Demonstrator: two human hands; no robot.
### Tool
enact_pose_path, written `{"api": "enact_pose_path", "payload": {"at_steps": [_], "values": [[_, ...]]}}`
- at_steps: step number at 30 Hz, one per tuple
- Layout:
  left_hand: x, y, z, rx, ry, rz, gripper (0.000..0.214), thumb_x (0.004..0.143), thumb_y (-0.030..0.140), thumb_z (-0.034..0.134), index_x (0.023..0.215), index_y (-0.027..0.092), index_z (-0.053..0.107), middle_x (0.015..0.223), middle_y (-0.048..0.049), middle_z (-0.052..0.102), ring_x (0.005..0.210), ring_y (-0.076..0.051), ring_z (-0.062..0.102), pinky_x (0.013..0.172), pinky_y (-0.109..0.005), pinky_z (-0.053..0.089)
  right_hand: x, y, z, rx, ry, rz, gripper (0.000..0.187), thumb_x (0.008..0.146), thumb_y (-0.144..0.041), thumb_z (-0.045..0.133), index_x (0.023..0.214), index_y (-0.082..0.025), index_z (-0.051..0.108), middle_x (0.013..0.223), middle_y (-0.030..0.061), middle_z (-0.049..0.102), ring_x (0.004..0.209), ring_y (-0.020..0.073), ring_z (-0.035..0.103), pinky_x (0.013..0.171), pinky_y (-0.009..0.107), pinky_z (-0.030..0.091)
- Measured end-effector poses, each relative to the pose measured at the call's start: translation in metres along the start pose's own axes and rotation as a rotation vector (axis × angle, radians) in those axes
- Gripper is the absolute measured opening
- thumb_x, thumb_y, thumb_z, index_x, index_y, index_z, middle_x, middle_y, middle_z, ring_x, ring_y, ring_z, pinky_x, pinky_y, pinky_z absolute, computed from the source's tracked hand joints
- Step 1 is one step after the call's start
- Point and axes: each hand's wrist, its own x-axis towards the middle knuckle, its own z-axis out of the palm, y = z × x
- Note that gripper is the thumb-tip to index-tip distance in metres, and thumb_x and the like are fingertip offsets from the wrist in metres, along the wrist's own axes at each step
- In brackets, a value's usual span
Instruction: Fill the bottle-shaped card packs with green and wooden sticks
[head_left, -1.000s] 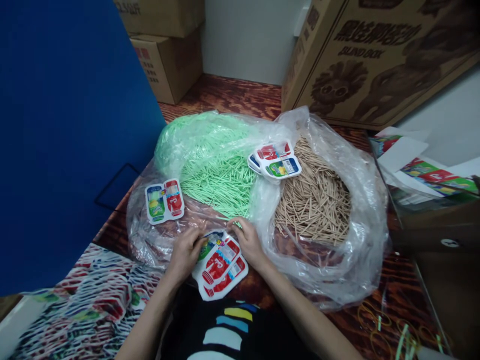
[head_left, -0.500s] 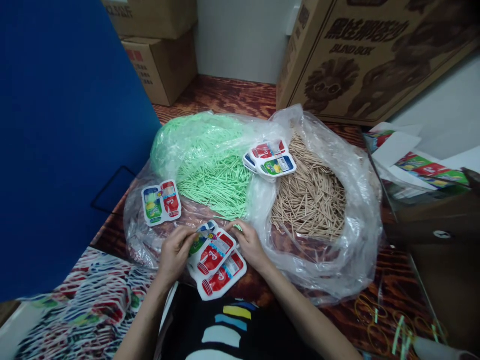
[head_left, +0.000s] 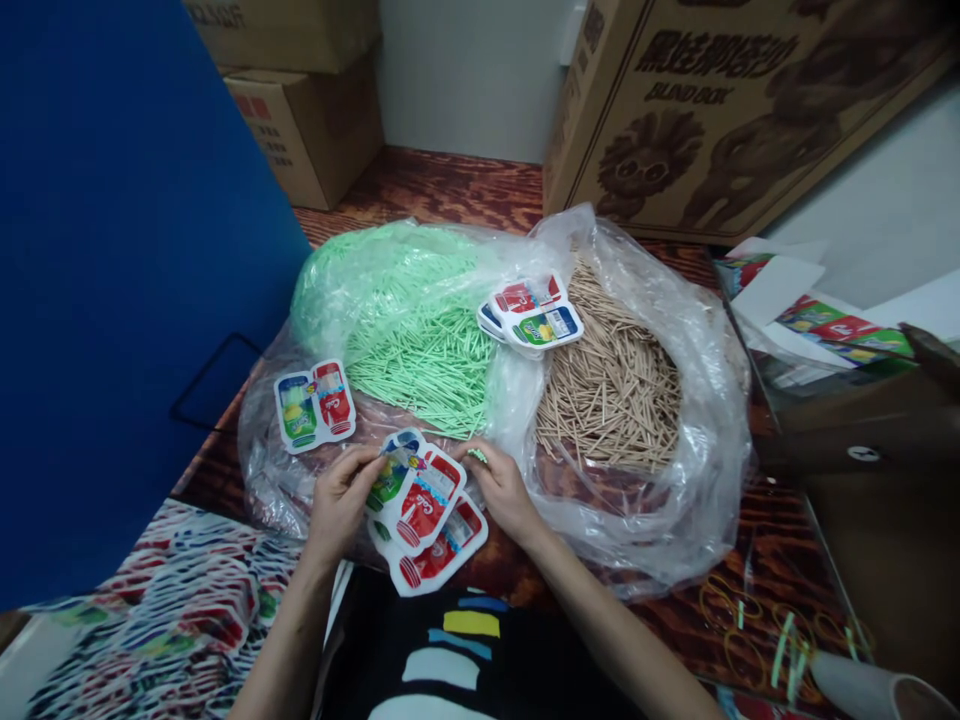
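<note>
My left hand is closed, pinching the left edge of a flat bottle-shaped packet with a green soda bottle and a red cola bottle printed on it. Beneath it lies a second packet of the same kind, partly covered. My right hand is curled around several short green sticks, whose ends show above the fingers. Its fingertips are at the upper right edge of the held packet. Just beyond both hands, a heap of green sticks lies in an opened clear plastic bag.
Brown sticks fill another clear bag at right. A small packet stack rests between the heaps; another packet lies left. Many packets pile lower left. Cardboard boxes, a blue panel and rubber bands surround.
The view has shifted slightly, so most things sit a little further left. The held packet is turned a bit more upright; both hands keep their grips.
</note>
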Motion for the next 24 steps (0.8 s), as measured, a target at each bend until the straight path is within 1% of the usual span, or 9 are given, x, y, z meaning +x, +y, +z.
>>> {"api": "enact_pose_path", "payload": {"at_steps": [6,14,24], "values": [[-0.0001,0.0036,0.0019,-0.001,-0.014,-0.011,0.010,0.080,0.027,0.062,0.074,0.019,0.066,0.078,-0.0004,0.063,0.075,-0.015,0.058,0.069,-0.023,0.046,-0.0008,0.0019,-0.0010,-0.002,-0.004,-0.012,0.017,0.092,-0.022,0.045,0.085,-0.020,0.061,0.083,0.0021,0.064,0.082,0.0171,0.059,0.077,0.027,0.044],[-0.0001,-0.0008,0.0029,-0.004,-0.033,-0.019,0.012,0.080,0.029,0.062,0.076,0.019,0.067,0.079,-0.0011,0.064,0.075,-0.015,0.059,0.068,-0.024,0.046,-0.0024,0.0027,-0.0005,-0.015,0.004,-0.011,0.016,0.091,-0.020,0.045,0.085,-0.020,0.061,0.083,0.0023,0.063,0.082,0.0171,0.059,0.078,0.028,0.044],[0.0005,0.0043,0.0021,0.020,-0.088,0.030,0.013,0.079,0.030,0.063,0.074,0.018,0.067,0.078,-0.0024,0.065,0.073,-0.016,0.060,0.066,-0.025,0.048,-0.0034,0.0000,-0.0006,0.021,-0.001,0.008,0.019,0.093,-0.029,0.046,0.085,-0.020,0.061,0.083,0.0033,0.063,0.083,0.0182,0.060,0.077,0.030,0.047]]}}
